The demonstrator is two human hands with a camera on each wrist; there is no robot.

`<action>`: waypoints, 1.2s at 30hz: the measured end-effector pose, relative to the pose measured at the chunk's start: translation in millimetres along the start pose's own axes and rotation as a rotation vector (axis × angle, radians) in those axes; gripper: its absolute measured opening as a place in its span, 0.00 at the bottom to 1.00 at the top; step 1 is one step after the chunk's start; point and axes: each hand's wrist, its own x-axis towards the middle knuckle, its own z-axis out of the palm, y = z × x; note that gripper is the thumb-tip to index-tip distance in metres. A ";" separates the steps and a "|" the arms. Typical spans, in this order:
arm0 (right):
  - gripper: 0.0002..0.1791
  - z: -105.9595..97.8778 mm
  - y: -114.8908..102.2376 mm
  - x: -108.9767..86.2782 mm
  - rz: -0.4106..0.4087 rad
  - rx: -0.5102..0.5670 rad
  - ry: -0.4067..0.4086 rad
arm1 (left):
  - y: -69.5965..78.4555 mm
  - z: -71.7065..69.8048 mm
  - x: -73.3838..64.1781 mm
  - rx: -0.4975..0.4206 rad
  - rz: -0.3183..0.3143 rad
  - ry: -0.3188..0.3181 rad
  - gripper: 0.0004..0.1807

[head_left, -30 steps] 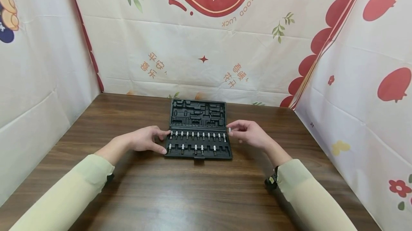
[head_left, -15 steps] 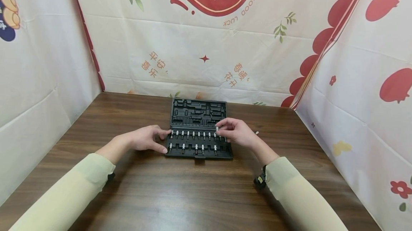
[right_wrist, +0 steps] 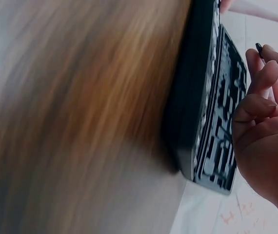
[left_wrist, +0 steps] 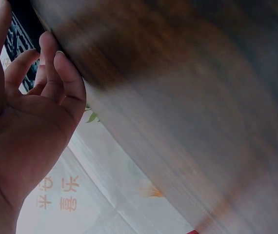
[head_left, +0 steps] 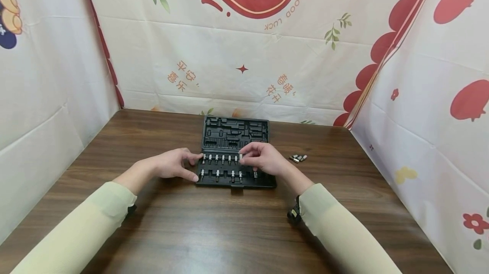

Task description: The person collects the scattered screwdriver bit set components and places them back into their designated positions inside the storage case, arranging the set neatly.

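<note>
A black bit-socket case (head_left: pixel 267 180) lies unfolded on the table, with silver bit sockets (head_left: pixel 217 174) standing in two rows of its near half. My left hand (head_left: pixel 172 164) rests at the case's left end, thumb on the near corner and index fingertip by the upper row; its other fingers bend loosely in the left wrist view. Over the middle of the upper row, my right hand (head_left: pixel 265 158) pinches a bit socket (head_left: pixel 240 157) between thumb and index finger. The dark tip of that bit socket (right_wrist: pixel 259 47) shows in the right wrist view. The right hand hides the upper row's right end.
Several loose bit sockets (head_left: pixel 298 158) lie on the wooden table (head_left: pixel 214 231) to the right of the case. The case's moulded lid (head_left: pixel 234 133) lies back toward the printed cloth (head_left: pixel 183 40) that hangs behind and at both sides.
My right hand has moved left, from beside the case to over the middle of the upper row. The loose bit sockets at right have come into view from behind it. The left hand stays put.
</note>
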 end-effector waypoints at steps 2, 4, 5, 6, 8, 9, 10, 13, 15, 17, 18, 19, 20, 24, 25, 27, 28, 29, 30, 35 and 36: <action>0.16 5.8 -3.6 2.1 0.003 0.004 -0.014 | 0.4 -0.2 -0.4 0.000 0.000 -0.002 0.50; 0.15 11.6 -6.9 4.6 0.003 0.001 -0.028 | 0.8 -0.4 -0.6 -0.003 -0.002 -0.004 0.50; 0.14 14.5 -8.5 6.1 0.002 -0.002 -0.033 | 1.1 -0.6 -1.0 -0.007 -0.002 -0.004 0.50; 0.13 17.3 -10.9 7.2 -0.001 -0.010 -0.038 | 1.3 -0.7 -1.0 -0.010 -0.002 -0.005 0.50; 0.13 23.2 -13.8 10.4 -0.013 -0.019 -0.047 | 1.5 -0.9 -0.9 -0.014 -0.002 -0.003 0.50; 0.13 26.1 -15.1 12.1 -0.017 -0.023 -0.052 | 1.4 -0.9 -0.5 -0.015 -0.003 -0.003 0.49; 0.13 28.9 -16.2 13.6 -0.021 -0.025 -0.058 | 1.4 -1.0 -0.4 -0.018 -0.003 -0.001 0.49; 0.15 36.7 -17.5 18.2 -0.028 -0.029 -0.077 | 0.6 -1.0 0.2 -0.016 -0.005 0.001 0.49; 0.15 41.0 -17.7 20.7 -0.029 -0.033 -0.086 | 0.1 -0.8 0.6 -0.016 -0.012 -0.001 0.49; 0.15 44.8 -17.9 22.7 -0.027 -0.036 -0.088 | -0.5 -1.2 0.6 -0.010 -0.010 -0.002 0.49; 0.14 46.5 -18.1 23.6 -0.026 -0.036 -0.088 | -0.5 -1.2 0.6 -0.009 -0.012 -0.003 0.49; 0.14 48.0 -18.5 24.4 -0.023 -0.034 -0.088 | -0.6 -1.3 0.7 -0.008 -0.015 -0.002 0.49; 0.13 49.4 -18.5 25.3 -0.021 -0.032 -0.088 | -0.7 -1.3 0.8 -0.006 -0.018 -0.003 0.49; 0.11 53.8 -19.8 27.8 -0.018 -0.027 -0.092 | -0.3 -1.3 0.7 -0.005 -0.019 -0.007 0.49; 0.11 54.9 -19.8 28.4 -0.019 -0.030 -0.093 | -0.2 -1.2 0.6 -0.004 -0.018 -0.008 0.48; 0.09 56.7 -20.6 29.3 -0.025 -0.046 -0.094 | 0.1 -1.2 0.5 -0.005 -0.016 -0.008 0.48; 0.09 57.6 -20.6 30.1 -0.029 -0.055 -0.095 | 0.3 -1.3 0.3 -0.007 -0.017 -0.008 0.48; 0.09 58.6 -20.8 30.7 -0.034 -0.065 -0.096 | 0.3 -1.4 0.3 -0.008 -0.017 -0.007 0.48; 0.08 59.7 -20.9 31.6 -0.039 -0.077 -0.098 | 0.1 -1.4 0.4 -0.009 -0.018 -0.005 0.48; 0.09 64.4 -20.8 35.8 -0.051 -0.110 -0.113 | 0.0 -1.8 0.3 -0.017 -0.015 -0.005 0.48; 0.09 65.2 -21.0 36.4 -0.053 -0.119 -0.114 | -0.2 -1.5 0.7 -0.016 -0.013 -0.005 0.48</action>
